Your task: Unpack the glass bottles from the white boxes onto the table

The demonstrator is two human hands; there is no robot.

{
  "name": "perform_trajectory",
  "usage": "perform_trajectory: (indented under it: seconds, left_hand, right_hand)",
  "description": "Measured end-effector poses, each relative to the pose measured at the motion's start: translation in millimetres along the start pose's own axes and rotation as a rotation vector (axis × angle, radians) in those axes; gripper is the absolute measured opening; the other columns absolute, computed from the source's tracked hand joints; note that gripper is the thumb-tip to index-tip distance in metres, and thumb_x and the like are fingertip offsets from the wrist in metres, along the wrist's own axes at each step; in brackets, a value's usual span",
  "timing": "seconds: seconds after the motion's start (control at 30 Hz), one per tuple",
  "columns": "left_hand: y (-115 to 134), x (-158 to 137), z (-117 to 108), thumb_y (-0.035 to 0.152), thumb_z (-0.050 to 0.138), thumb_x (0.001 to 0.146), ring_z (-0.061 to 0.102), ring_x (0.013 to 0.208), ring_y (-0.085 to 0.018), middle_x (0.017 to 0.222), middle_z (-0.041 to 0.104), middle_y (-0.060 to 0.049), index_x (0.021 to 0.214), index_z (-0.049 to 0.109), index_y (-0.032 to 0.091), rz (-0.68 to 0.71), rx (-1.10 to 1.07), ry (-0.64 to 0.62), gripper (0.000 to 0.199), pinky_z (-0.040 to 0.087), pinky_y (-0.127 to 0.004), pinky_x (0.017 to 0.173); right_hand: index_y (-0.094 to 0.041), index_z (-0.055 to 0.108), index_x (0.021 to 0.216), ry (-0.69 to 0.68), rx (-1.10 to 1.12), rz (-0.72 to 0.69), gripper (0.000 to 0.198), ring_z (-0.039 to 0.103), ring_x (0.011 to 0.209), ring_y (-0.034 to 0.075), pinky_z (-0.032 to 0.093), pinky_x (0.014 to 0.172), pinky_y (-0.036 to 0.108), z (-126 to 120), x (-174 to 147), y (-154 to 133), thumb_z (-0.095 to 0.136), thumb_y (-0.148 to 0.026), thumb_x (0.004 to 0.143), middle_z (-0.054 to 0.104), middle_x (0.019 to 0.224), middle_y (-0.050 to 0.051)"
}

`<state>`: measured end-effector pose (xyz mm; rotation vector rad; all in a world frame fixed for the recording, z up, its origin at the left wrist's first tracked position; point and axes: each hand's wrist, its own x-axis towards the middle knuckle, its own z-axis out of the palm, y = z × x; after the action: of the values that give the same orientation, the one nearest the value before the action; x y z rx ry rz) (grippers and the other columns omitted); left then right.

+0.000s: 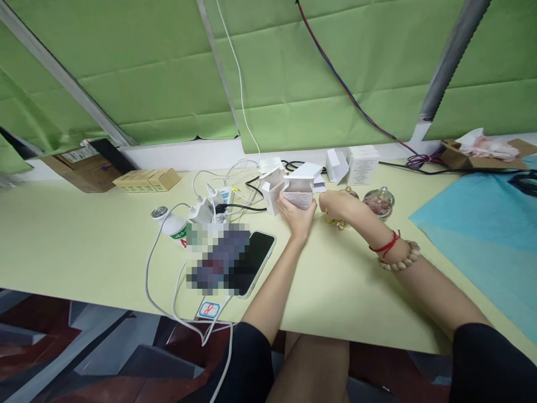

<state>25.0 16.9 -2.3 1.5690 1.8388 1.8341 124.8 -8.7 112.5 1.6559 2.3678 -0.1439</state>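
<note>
L fingers (283, 205) wrapped round 1 open wht box (298, 198); R fingers (324, 202), grip unclear, nr 2 glass jars (378, 206)

The held box (298, 200) is white with grey print, the tabletop (344, 296) pale yellow, the backdrop (142, 67) green, the sheet (482, 224) light blue, the wristband (388, 244) red.

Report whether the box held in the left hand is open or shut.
Open: the white box in the left hand has its flap lifted, and its shaded inside shows.
</note>
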Motion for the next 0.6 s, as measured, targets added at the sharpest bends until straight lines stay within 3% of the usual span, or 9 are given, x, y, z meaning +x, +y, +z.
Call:
perform_trajectory:
  seconds: [0.07,0.17,0.3,0.6]
  left_hand:
    - [1.2,-1.2,-0.7,0.032,0.076,0.058,0.039,0.128,-0.031,0.131,0.044,-0.021,0.131,0.026,0.012,-0.006,-0.001,-0.014,0.091,0.032,-0.042,0.105]
    - [2.6,-3.7,-0.8,0.031,0.075,0.058,0.037,0.130,-0.032,0.132,0.042,-0.022,0.132,0.025,0.011,-0.007,-0.004,-0.046,0.092,0.030,-0.044,0.106]
    - [5.8,-7.3,-1.6,0.028,0.072,0.057,0.038,0.129,-0.032,0.130,0.043,-0.019,0.133,0.025,0.014,0.062,0.016,-0.062,0.091,0.028,-0.046,0.106]
    - [10.5,-11.4,-8.9,0.026,0.069,0.051,0.043,0.120,-0.032,0.124,0.048,-0.015,0.127,0.034,0.016,0.249,0.012,-0.114,0.084,0.029,-0.044,0.103]
  right_hand:
    - [-0.011,0.071,0.099,0.102,0.041,-0.028,0.031,0.065,0.091,0.025,0.046,0.074,0.029,-8.2,-10.0,1.1,0.061,-0.004,0.071,0.070,0.098,0.015]
    - [-0.016,0.073,0.092,0.321,0.210,-0.184,0.023,0.064,0.087,0.020,0.044,0.075,0.027,-19.7,-23.9,3.7,0.056,-0.011,0.077,0.071,0.094,0.010]
    - [-0.017,0.074,0.093,0.524,0.419,-0.315,0.024,0.061,0.084,0.017,0.042,0.074,0.025,-23.0,-26.1,6.9,0.052,-0.018,0.082,0.071,0.094,0.007]
    - [-0.022,0.071,0.098,0.396,0.228,-0.136,0.029,0.060,0.074,0.015,0.033,0.062,0.023,-8.9,-8.0,13.6,0.057,-0.011,0.074,0.070,0.081,0.002]
